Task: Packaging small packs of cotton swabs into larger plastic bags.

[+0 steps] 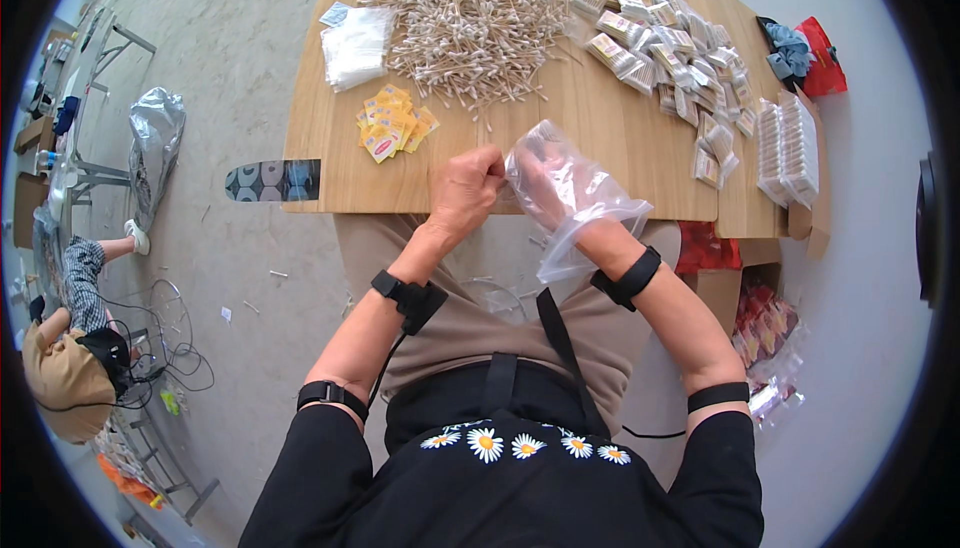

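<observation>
A clear plastic bag (595,193) is over my right hand (540,183) at the table's near edge, its mouth hanging loose round the wrist. Through the film my right fingers look stretched out inside it, with nothing visible in them. My left hand (465,183) is closed, thumb and fingertips pinching the bag's left side. Just beyond my left hand lies a small pile of yellow paper cards (393,125). Farther off is a big loose heap of cotton swabs (475,38). A stack of flat clear bags (358,48) sits left of the heap.
Many small packs of swabs (690,63) are piled on the wooden table's right side (600,138). Upright swab packs (787,153) stand in a cardboard box at the right edge. A patterned strip (272,181) juts out left. Another person (75,358) is at far left.
</observation>
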A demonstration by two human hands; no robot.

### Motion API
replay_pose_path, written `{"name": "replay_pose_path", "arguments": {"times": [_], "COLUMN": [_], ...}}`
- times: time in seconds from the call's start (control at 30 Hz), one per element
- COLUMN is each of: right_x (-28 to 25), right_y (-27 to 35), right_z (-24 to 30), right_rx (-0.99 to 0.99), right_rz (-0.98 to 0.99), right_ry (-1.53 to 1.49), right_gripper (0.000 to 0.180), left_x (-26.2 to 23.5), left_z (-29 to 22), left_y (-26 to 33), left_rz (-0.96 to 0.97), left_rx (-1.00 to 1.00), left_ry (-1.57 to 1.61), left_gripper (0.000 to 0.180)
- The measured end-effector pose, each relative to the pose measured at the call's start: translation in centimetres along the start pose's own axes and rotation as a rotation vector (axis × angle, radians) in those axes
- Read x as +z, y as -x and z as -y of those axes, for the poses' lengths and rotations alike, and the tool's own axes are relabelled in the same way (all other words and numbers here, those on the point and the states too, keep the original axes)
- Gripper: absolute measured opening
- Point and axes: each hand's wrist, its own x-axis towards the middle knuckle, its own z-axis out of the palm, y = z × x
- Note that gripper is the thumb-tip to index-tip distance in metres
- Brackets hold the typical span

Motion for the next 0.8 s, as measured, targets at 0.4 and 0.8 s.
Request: {"name": "replay_pose_path", "arguments": {"times": [0.4,0.8], "right_x": [4.5,3.4], "right_y": [3.8,4.2], "right_z": [-3.0,-3.2], "right_rx": [-0.352,0.207], "right_rz": [-0.328,-0.363], "right_ry": [0.951,-0.454], "right_gripper": [0.062,0.068], "left_x": [-0.1,1.3], "left_z": [0.7,-1.1], "left_y": [-0.7,-3.6], "left_rz": [-0.07,0.364], "left_rx": [-0.169,-0.378], "left_ry": [0.205,0.426], "left_gripper": [0.022,0.029]}}
